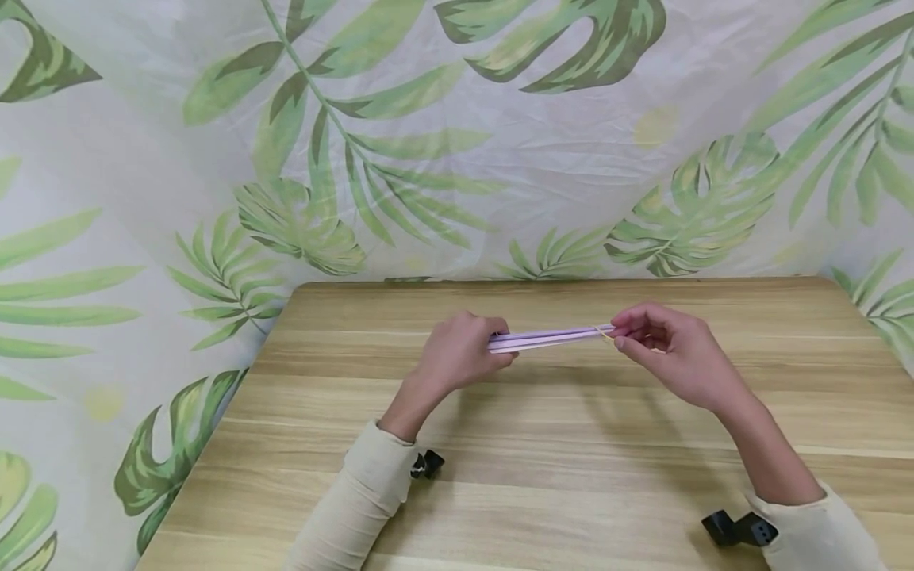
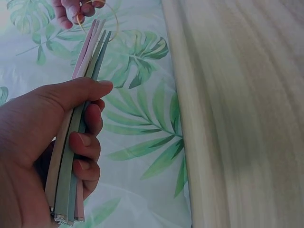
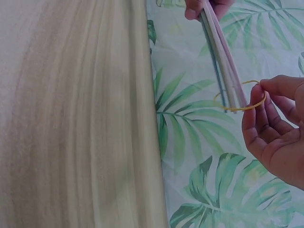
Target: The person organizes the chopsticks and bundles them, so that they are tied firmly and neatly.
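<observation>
Left hand (image 1: 460,353) clamps the bundle of sticks (image 1: 550,338) while right hand (image 3: 275,128) pinches the rubber band (image 3: 240,97) at its tip: best to hold the loop wide and the ends flush.

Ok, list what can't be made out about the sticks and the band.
- Sticks: exact count unclear. Head view shows them too small; in the left wrist view the left hand covers their middle.
- Rubber band: too thin to trace in the head view; its top is hidden by the right hand in the right wrist view.
- Stick material: cannot tell.
</observation>
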{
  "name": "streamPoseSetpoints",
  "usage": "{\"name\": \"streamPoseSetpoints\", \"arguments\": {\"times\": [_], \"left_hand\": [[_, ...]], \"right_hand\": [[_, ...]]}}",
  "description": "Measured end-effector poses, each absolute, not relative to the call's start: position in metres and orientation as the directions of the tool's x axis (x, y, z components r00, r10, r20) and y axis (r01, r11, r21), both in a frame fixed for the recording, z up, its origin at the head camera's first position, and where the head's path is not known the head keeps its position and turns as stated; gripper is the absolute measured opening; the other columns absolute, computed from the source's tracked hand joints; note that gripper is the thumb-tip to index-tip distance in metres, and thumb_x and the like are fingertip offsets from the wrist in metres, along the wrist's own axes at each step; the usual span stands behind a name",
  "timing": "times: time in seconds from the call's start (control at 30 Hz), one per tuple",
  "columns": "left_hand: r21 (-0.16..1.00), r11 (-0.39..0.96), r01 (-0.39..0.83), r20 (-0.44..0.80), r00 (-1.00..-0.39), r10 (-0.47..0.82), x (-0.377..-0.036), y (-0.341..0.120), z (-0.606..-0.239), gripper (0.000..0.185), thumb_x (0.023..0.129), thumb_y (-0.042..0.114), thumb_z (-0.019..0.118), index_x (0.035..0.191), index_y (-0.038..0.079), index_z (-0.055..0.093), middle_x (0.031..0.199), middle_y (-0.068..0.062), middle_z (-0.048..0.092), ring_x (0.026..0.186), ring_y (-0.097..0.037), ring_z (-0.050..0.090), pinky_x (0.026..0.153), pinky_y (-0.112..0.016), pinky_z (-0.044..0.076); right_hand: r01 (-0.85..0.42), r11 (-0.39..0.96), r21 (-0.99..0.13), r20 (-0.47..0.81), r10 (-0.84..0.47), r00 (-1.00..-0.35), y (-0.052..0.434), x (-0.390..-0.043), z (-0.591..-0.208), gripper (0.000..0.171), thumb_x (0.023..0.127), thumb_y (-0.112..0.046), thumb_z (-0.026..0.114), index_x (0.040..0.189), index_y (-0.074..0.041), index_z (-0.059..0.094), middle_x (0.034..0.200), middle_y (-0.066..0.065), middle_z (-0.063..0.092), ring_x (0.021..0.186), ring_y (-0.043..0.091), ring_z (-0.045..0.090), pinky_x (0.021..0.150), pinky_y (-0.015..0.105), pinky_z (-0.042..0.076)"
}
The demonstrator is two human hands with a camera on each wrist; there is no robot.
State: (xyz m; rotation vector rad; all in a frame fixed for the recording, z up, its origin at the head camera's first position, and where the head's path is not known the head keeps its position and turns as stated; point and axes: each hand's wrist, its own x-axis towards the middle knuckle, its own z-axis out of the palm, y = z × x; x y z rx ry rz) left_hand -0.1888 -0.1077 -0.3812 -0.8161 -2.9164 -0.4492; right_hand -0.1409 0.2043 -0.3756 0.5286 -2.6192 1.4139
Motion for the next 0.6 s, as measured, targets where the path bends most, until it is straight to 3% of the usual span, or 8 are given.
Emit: {"name": "streamPoseSetpoints", "arguments": {"times": [0.43, 0.6], "left_hand": [[0.323, 0.807, 0.494, 0.226, -0.869, 0.441, -0.190, -0.117, -0.372, 0.016, 0.091, 0.031, 0.085, 0.095, 0.018, 0.079, 0.069, 0.007, 0.063, 0.057, -0.008, 0.047, 0.052, -0.026, 0.036], [0.313, 0.801, 0.510, 0.231, -0.859, 0.457, -0.189, -0.118, -0.370, 0.016, 0.089, 0.031, 0.087, 0.094, 0.018, 0.079, 0.069, 0.007, 0.065, 0.056, -0.008, 0.046, 0.052, -0.026, 0.036]], "right_hand": [[-0.269, 0.427, -0.864, 0.154, -0.284, -0.946, 0.202, -0.141, -0.380, 0.018, 0.103, -0.011, 0.071, 0.119, -0.002, 0.070, 0.104, 0.016, 0.076, 0.089, 0.007, 0.074, 0.079, 0.021, 0.060], [-0.186, 0.312, -0.932, 0.057, -0.380, -0.923, 0.205, -0.146, -0.389, 0.025, 0.110, -0.013, 0.061, 0.127, 0.005, 0.064, 0.109, 0.012, 0.077, 0.097, 0.016, 0.079, 0.087, 0.031, 0.063]]}}
